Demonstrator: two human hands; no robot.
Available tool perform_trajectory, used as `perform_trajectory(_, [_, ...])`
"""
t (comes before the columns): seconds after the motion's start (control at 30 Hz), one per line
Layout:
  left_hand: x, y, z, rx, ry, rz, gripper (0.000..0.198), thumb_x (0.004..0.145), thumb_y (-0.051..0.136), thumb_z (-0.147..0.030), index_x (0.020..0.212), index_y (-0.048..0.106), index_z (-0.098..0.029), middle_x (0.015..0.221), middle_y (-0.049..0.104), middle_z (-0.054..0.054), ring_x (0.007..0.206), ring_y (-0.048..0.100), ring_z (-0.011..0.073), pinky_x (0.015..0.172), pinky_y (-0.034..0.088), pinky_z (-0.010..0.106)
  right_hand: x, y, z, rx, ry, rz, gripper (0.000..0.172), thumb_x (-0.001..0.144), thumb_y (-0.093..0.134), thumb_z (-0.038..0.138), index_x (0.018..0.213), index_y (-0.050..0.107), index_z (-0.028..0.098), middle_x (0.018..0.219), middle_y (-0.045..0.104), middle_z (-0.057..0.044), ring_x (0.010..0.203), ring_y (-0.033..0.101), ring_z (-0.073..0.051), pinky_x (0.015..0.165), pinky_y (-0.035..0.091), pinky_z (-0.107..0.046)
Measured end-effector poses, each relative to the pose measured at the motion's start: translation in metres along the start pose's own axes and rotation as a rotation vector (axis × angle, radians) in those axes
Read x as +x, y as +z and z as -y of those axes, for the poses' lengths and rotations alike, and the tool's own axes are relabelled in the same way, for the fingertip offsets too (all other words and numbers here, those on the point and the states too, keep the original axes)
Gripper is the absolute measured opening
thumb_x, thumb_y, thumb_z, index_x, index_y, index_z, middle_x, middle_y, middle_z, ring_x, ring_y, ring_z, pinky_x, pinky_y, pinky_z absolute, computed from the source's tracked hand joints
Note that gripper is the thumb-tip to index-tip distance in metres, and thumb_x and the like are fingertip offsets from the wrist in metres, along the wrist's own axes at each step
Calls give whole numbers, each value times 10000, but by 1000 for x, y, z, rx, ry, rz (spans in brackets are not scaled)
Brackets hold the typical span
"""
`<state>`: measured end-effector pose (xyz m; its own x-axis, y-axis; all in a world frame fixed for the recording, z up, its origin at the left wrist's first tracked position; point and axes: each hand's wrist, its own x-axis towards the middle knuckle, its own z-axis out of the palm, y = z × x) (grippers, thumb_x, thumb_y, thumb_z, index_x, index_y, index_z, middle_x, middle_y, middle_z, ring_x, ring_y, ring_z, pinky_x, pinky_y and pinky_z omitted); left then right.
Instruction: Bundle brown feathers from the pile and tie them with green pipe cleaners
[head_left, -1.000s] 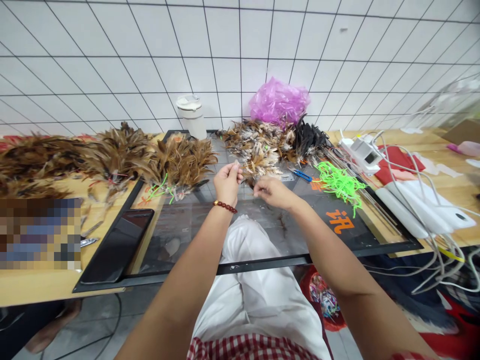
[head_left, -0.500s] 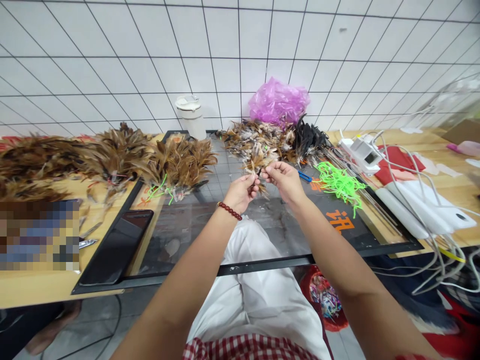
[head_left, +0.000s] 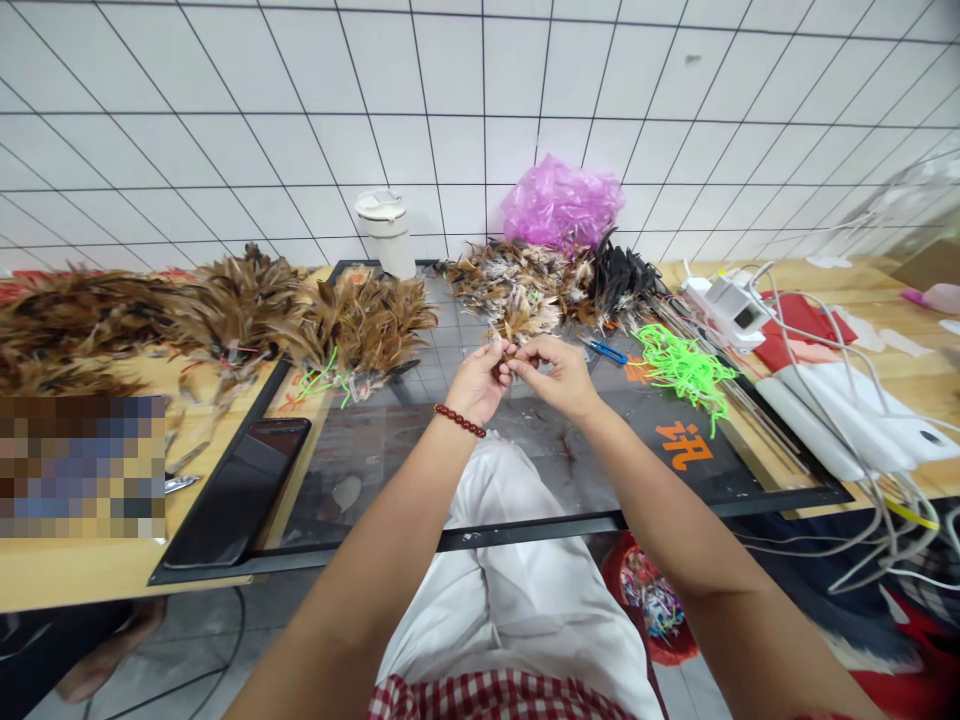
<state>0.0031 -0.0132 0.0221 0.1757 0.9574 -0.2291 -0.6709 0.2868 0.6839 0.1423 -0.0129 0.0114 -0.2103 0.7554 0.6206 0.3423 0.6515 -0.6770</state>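
My left hand [head_left: 480, 380], with a red bead bracelet at the wrist, and my right hand [head_left: 553, 376] meet above the glass work mat [head_left: 420, 450]. Both pinch a small brown feather [head_left: 507, 352] between their fingertips. Just beyond my hands lies a pile of mixed brown and white feathers [head_left: 517, 285]. A bundle of brown feathers tied with green cord [head_left: 360, 325] lies to the left on the mat.
A long heap of brown feathers [head_left: 142, 315] covers the left table. Black feathers [head_left: 622, 275], blue snips [head_left: 604, 351], neon green cords [head_left: 679, 365], a pink bag [head_left: 561, 203], a white cup [head_left: 385, 230], a phone [head_left: 232, 495], and white devices with cables [head_left: 840, 410] surround the mat.
My hands came together from slightly apart, first rising with the feather near the pile, then settling a little lower and closer, both pinching it.
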Motion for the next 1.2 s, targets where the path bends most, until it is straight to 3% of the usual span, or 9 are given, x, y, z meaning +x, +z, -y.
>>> perform_trajectory(0.17, [-6,4,0,113,73,82,156,763,686,-226,739,564,-130,657,551,-21,470,440,21,427,323,155,4,-1,-9,198,233,-118,263,806,630,436,851,675,181,807,645,-22,684,549,-118,661,446,-264])
perform_trajectory(0.3, [-10,6,1,151,57,207,194,765,685,-258,736,536,-137,643,508,-33,456,422,20,429,316,158,7,-2,-10,423,391,-112,317,780,636,485,853,699,183,772,645,-4,650,525,-103,642,438,-248])
perform_trajectory(0.4, [-10,6,1,142,54,242,208,758,694,-272,761,538,-135,634,484,-40,459,421,19,434,317,153,7,-3,-4,516,451,-32,306,742,680,473,817,706,178,727,651,0,607,501,-95,612,426,-241])
perform_trajectory(0.5, [-10,6,1,132,80,227,207,760,691,-271,748,539,-130,627,483,-41,456,420,17,434,320,154,6,-3,1,585,424,29,278,746,686,456,829,706,192,750,672,-10,662,552,-116,661,453,-258])
perform_trajectory(0.63, [-11,7,1,130,79,201,200,759,691,-263,741,538,-136,625,486,-42,458,419,18,439,323,154,6,-3,2,573,401,-55,257,691,740,431,795,682,204,761,666,-5,719,583,-133,746,471,-288])
perform_trajectory(0.8, [-10,6,1,153,67,195,187,766,674,-251,733,532,-133,635,502,-32,471,440,24,439,322,149,9,-10,3,491,364,-69,257,703,716,420,692,616,184,643,570,22,629,504,-109,665,438,-268])
perform_trajectory(0.93, [-10,6,2,154,74,203,197,761,678,-263,747,532,-133,635,497,-35,472,440,24,442,325,149,10,-9,3,446,367,-125,238,714,706,403,755,623,184,679,576,25,628,497,-100,650,431,-255])
perform_trajectory(1.2, [-9,6,4,225,86,105,186,734,685,-271,749,565,-130,644,572,-17,423,422,22,397,275,160,8,-14,5,506,313,68,282,743,697,455,728,608,188,734,637,-5,705,567,-130,728,458,-284])
